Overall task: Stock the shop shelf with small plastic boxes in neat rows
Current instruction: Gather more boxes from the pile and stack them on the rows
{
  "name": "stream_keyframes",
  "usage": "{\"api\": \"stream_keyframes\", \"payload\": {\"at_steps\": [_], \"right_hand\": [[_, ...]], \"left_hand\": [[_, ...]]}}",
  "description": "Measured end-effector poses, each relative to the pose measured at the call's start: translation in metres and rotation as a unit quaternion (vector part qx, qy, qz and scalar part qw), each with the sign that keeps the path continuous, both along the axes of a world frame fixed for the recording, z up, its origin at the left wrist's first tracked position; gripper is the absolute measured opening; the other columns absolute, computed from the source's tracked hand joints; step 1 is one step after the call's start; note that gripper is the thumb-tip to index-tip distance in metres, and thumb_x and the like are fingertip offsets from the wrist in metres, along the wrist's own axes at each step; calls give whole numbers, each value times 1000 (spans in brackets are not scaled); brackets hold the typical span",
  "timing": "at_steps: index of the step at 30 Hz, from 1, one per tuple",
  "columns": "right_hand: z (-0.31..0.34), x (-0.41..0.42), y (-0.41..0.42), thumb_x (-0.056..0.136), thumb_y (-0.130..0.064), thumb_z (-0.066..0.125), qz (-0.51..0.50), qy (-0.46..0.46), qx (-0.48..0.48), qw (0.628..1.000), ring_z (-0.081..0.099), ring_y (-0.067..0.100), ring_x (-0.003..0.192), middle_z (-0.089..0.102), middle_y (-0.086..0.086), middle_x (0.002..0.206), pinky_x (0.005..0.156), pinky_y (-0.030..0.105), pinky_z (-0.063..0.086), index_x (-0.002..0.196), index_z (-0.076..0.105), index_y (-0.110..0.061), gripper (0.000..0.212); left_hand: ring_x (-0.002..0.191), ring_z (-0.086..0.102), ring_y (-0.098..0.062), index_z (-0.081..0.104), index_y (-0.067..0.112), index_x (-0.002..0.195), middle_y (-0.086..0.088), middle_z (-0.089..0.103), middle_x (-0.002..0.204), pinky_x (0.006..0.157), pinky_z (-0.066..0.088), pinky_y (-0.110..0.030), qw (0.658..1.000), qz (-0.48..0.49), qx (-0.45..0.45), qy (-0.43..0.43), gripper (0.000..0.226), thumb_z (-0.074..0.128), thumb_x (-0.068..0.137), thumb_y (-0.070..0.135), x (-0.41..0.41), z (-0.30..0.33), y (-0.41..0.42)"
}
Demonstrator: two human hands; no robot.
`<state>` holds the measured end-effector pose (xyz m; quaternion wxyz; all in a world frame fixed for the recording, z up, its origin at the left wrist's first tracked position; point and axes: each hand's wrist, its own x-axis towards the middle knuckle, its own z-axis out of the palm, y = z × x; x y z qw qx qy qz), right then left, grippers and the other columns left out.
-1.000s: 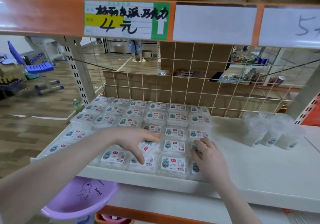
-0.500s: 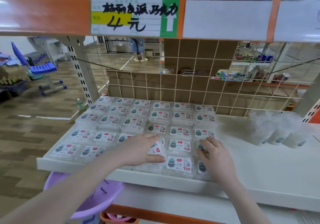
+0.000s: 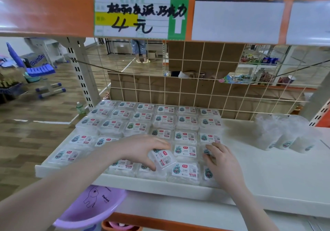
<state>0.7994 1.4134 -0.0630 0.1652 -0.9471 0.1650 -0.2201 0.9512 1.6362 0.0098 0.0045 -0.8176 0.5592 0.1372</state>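
Head view: left hand reaches in from lower left, fingers and thumb curled round one small clear plastic box, holding it tilted, one edge raised above the flat boxes under it. Box has a white label with a cartoon sticker and barcode. Right hand lies flat-ish just right of that box, fingers spread and only slightly bent, fingertips resting on the boxes at the right edge of the block; it grips nothing.

Rows of matching boxes cover the white shelf from behind both hands to the wire grid back panel, six across, fairly even lines. More boxes run left of the left forearm to the shelf's left end. One labelled box sits between the two hands at the front edge, flat.

Right of the right hand, well apart, a cluster of clear plastic tubs stands on the bare shelf, blurred, small labels low on them.

Above the hands an orange shelf rail carries a handwritten price tag reading 4 元 with a green arrow, and blank white tags to its right. Below the left forearm a purple plastic basin with an elephant drawing. Behind the grid, cardboard boxes; far left, wood floor and a blue chair.
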Motion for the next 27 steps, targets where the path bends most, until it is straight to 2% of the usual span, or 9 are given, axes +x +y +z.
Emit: {"api": "stream_keyframes", "payload": {"at_steps": [4, 9, 16, 22, 27], "right_hand": [[0, 0, 1, 85, -19, 67, -4, 0, 1, 1000, 56, 29, 104, 64, 8, 109, 89, 34, 43, 106, 68, -8, 24], [0, 0, 1, 84, -18, 67, -3, 1, 0, 1000, 57, 30, 105, 64, 8, 110, 89, 35, 44, 107, 68, -7, 25], [-1, 1, 1, 78, -13, 73, 3, -22, -9, 1000, 61, 32, 98, 67, 11, 100, 84, 36, 49, 98, 70, -6, 21], [0, 1, 1, 79, -14, 71, 10, -13, -15, 1000, 60, 33, 97, 67, 13, 101, 86, 39, 49, 98, 69, -5, 21], [3, 1, 2, 72, -11, 77, 15, -25, -35, 999, 64, 34, 89, 68, 16, 93, 79, 41, 54, 90, 71, -2, 21]], "left_hand": [[133, 36, -10, 34, 31, 144, 11, 37, 148, 109, 33, -32, 994, 43, -32, -90, 76, 59, 79, 62, 0, -10, -2], [123, 46, -15, 46, 22, 136, 3, 50, 137, 96, 41, -30, 972, 108, -110, -179, 65, 51, 84, 62, 1, -21, -9], [121, 48, -16, 49, 18, 128, 2, 50, 135, 91, 45, -30, 962, 162, -116, -186, 58, 45, 88, 59, 10, -31, -29], [133, 39, -20, 42, 15, 139, -2, 39, 147, 102, 42, -36, 965, 194, -102, -145, 65, 46, 89, 57, 15, -30, -31], [131, 42, -19, 42, 15, 140, -2, 39, 148, 100, 39, -33, 967, 193, -97, -137, 64, 50, 89, 53, 17, -27, -34]]}}
